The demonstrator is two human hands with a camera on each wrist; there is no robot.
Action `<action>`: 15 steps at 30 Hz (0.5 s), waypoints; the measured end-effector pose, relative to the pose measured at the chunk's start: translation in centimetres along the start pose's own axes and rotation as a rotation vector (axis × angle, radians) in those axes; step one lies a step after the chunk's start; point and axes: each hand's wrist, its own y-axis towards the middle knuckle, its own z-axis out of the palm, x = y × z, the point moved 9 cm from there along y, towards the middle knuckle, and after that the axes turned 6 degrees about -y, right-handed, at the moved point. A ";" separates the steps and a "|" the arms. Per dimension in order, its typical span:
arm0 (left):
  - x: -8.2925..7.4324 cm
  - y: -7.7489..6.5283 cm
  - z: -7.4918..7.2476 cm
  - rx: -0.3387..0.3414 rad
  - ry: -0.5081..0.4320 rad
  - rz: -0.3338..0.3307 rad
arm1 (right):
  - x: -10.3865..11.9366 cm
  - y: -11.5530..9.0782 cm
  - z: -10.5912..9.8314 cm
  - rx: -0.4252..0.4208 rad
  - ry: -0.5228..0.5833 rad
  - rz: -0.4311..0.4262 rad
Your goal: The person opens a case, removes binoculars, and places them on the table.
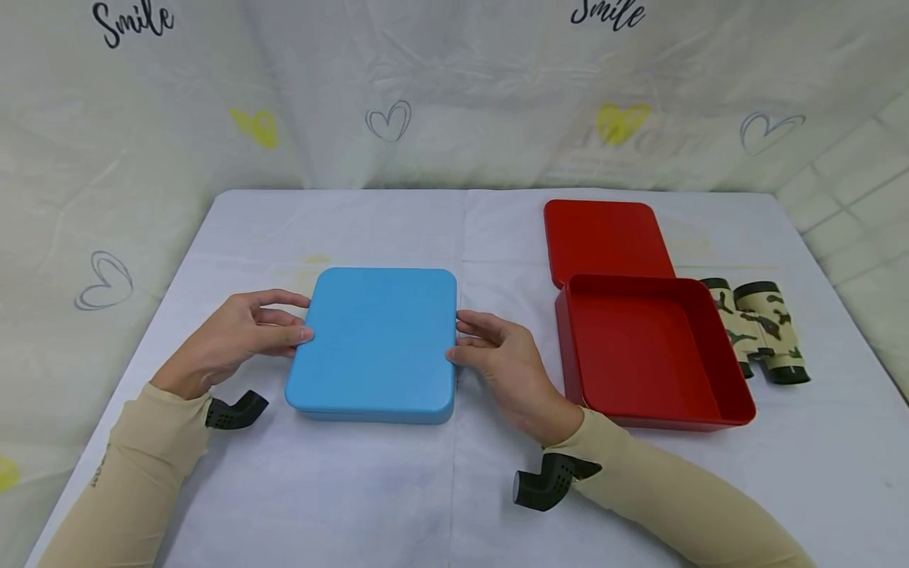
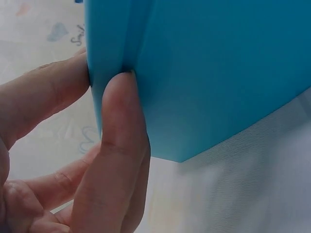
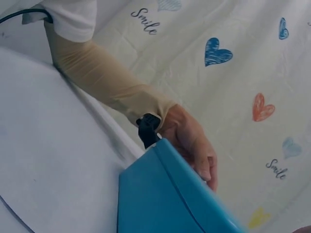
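A flat blue box (image 1: 379,343) with rounded corners and its lid on lies near the middle of the white table. At its left edge my left hand (image 1: 245,335) holds the rim between thumb and fingers. In the left wrist view a fingertip (image 2: 124,102) presses the seam below the blue lid (image 2: 99,43). My right hand (image 1: 507,359) pinches the opposite edge, thumb at the top rim and fingers along the side. The right wrist view shows the box's corner (image 3: 155,179) with the left hand (image 3: 187,141) behind it.
To the right stands a red box (image 1: 639,347) with nothing inside, its red lid (image 1: 607,241) lying open behind it. Camouflage binoculars (image 1: 774,331) lie beside that box at the table's right. A patterned cloth (image 1: 461,79) hangs behind the table (image 1: 341,505).
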 end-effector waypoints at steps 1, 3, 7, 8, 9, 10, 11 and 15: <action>0.0 0.0 0.0 0.000 0.002 0.000 | 0.0 0.0 0.0 -0.003 0.006 0.002; 0.0 0.0 0.0 -0.001 0.004 -0.001 | -0.1 0.0 0.0 -0.005 0.016 0.006; -0.1 0.0 0.1 0.003 0.006 -0.002 | -0.2 0.1 0.1 0.009 0.055 0.016; -0.1 0.0 0.1 0.004 0.005 -0.002 | -0.2 0.1 0.0 0.013 0.065 0.020; -0.1 0.0 0.1 0.004 0.004 -0.003 | -0.2 0.1 0.0 0.017 0.075 0.026; -0.2 0.0 0.1 0.004 0.006 -0.004 | -0.2 0.1 0.1 0.021 0.084 0.031; -0.2 0.0 0.2 0.005 0.008 -0.004 | -0.2 0.1 0.1 0.022 0.090 0.037; -0.1 0.0 0.3 0.015 0.004 -0.011 | -0.2 0.1 0.1 0.021 0.086 0.049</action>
